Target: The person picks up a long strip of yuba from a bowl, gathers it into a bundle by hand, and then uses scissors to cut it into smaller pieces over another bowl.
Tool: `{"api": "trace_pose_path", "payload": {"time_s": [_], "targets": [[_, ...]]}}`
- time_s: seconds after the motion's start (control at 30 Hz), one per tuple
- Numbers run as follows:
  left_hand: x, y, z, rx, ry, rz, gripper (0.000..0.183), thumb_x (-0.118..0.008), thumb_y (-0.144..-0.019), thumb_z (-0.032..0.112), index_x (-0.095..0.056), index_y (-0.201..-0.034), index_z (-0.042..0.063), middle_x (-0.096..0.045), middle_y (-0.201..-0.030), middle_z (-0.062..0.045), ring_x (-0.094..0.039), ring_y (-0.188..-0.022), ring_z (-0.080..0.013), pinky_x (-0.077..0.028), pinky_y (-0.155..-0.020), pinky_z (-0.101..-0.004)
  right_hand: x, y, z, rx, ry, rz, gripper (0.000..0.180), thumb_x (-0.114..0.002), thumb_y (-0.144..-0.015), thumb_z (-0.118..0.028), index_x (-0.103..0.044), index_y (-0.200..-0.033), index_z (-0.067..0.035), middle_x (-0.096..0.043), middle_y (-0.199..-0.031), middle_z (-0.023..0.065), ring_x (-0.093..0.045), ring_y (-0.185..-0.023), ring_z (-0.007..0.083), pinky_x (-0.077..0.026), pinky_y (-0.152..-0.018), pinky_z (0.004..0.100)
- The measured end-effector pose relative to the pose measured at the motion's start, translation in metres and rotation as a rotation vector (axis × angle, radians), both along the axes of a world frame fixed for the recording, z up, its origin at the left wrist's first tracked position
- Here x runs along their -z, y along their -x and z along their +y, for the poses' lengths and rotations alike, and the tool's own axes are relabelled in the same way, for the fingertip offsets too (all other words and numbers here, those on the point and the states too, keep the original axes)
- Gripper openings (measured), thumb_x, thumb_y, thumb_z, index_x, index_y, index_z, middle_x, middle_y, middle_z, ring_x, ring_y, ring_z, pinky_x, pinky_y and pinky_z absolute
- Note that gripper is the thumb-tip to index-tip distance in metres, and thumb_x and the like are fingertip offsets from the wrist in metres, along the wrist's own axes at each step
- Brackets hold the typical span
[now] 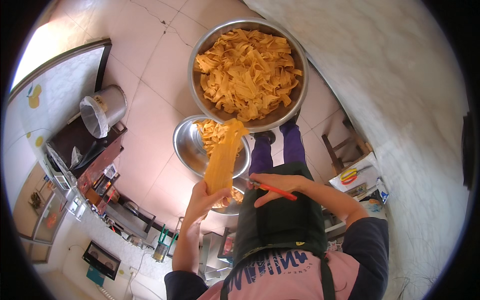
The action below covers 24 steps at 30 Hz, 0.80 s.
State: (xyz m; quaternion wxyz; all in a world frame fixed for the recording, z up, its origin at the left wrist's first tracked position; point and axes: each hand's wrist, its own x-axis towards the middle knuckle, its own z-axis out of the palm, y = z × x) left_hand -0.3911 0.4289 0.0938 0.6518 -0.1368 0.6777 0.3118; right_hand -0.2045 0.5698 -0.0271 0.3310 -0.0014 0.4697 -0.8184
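Observation:
My left hand (206,202) grips the lower end of a bundle of long, flat yellow strips (221,161), which look like food sheets or noodles. The bundle's far end reaches the rim of a large steel basin (193,86). Across the dark apron, my right hand (275,184) holds a red-handled tool (279,191), its metal part pointing at the strips; its exact kind is partly hidden by my fingers. Cut yellow pieces (249,75) heap up in the large basin. Below it a smaller steel basin (183,140) holds more pieces, partly covered by the bundle.
Behind my left hand, a third steel bowl (228,212) is partly hidden. A bin with a plastic liner (107,108) stands at left. Yellow-and-red-handled scissors (348,176) lie on a low surface at right, near a wooden stool (333,153). A pale wall (397,93) bounds the right side.

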Motion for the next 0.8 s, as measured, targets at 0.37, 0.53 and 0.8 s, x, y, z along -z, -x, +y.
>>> {"api": "trace_pose_path", "payload": {"time_s": [0.37, 0.53, 0.8], "targets": [[0.019, 0.002, 0.008, 0.256, 0.005, -0.096, 0.024, -0.067, -0.087, 0.018, -0.06, -0.097, -0.002, -0.062, -0.071, -0.005, -0.06, -0.058, -0.0116, -0.047, -0.054, -0.0237, -0.016, 0.001, -0.009, 0.283, -0.275, -0.005, 0.038, -0.072, -0.08, -0.037, -0.057, -0.09, -0.003, -0.058, -0.067, 0.0114, -0.057, -0.059, 0.0316, -0.047, -0.06, 0.0354], [0.021, 0.0, 0.012, 0.397, 0.041, -0.083, 0.024, -0.067, -0.087, 0.016, -0.059, -0.097, -0.003, -0.061, -0.07, -0.004, -0.059, -0.057, -0.0113, -0.048, -0.054, -0.0228, -0.021, 0.001, 0.004, 0.24, -0.247, 0.022, 0.038, -0.073, -0.08, -0.038, -0.058, -0.086, -0.004, -0.058, -0.068, 0.012, -0.057, -0.059, 0.0289, -0.046, -0.06, 0.0331], [0.013, -0.001, 0.007, 0.244, -0.116, -0.003, 0.019, -0.066, -0.086, 0.014, -0.061, -0.094, -0.003, -0.062, -0.074, -0.004, -0.06, -0.06, -0.0108, -0.047, -0.055, -0.0241, -0.01, 0.008, -0.001, 0.34, -0.348, -0.036, 0.039, -0.073, -0.08, -0.036, -0.054, -0.091, -0.004, -0.054, -0.065, 0.0124, -0.058, -0.059, 0.0303, -0.046, -0.057, 0.0342]]}}
